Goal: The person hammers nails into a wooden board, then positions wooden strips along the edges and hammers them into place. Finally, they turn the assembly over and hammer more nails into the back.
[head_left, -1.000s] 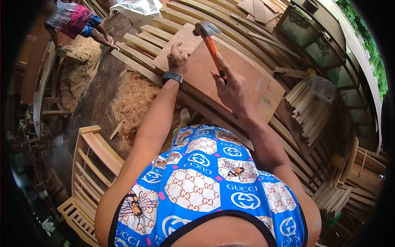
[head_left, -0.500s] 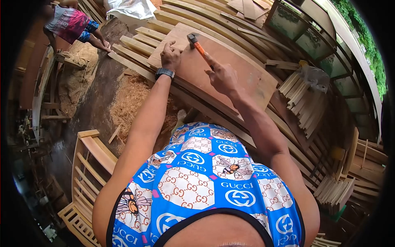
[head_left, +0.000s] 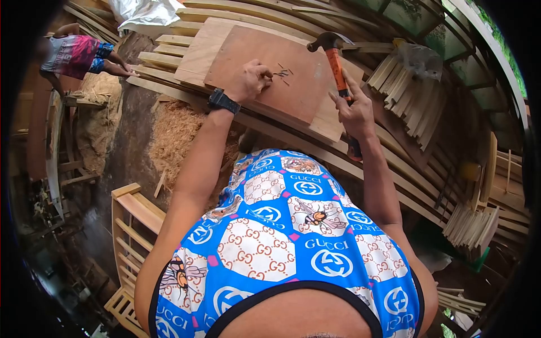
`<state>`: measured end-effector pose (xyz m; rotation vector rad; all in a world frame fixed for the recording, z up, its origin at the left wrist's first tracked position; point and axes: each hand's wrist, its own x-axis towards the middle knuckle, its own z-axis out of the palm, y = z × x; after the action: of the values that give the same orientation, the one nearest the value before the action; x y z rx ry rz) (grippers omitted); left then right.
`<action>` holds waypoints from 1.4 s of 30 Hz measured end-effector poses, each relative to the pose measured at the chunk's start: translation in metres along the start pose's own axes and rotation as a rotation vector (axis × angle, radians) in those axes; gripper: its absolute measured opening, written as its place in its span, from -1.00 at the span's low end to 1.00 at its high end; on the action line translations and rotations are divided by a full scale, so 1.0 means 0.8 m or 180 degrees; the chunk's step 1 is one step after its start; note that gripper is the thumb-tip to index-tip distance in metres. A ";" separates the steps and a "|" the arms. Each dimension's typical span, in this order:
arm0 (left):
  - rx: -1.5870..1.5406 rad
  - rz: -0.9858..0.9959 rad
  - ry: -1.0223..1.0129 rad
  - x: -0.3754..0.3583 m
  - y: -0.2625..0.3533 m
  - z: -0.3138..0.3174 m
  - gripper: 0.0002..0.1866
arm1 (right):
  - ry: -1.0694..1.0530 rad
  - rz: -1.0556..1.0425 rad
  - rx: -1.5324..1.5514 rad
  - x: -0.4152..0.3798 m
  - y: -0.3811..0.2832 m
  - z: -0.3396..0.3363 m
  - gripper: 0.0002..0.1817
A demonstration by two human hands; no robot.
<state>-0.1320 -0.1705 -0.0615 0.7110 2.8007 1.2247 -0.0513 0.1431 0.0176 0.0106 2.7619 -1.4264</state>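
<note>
My right hand [head_left: 357, 115] grips a hammer [head_left: 336, 67] with an orange and black handle, raised over the right part of a reddish-brown plywood panel [head_left: 242, 48]. The dark hammer head points away from me. My left hand [head_left: 251, 81], a black watch on its wrist, is over the panel with its fingers curled together. Its fingertips are at the edge of a small scatter of nails [head_left: 285, 73]. Whatever is between those fingertips is too small to make out. A paler wooden board [head_left: 194, 48] lies under the panel.
Long timber strips [head_left: 225, 14] run beneath and behind the boards. Bundled slats [head_left: 408, 93] stand at the right. Wood shavings [head_left: 174, 132] cover the floor at left, near a slatted wooden frame [head_left: 132, 225]. Another person [head_left: 79, 54] is at the upper left.
The hammer has moved right and up off the panel. My left hand has shifted right and down, from the panel's far left edge to the nails, which now show. The view has turned slightly.
</note>
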 end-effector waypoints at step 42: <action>-0.0267 -0.0106 0.0569 0.048 0.039 0.085 -0.85 | -0.0049 0.0266 0.0385 -0.068 -0.035 -0.020 -0.47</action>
<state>-0.1420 -0.0892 -0.0800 0.5747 2.8646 1.4588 0.0025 0.1402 0.0516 0.1160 2.6250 -1.5622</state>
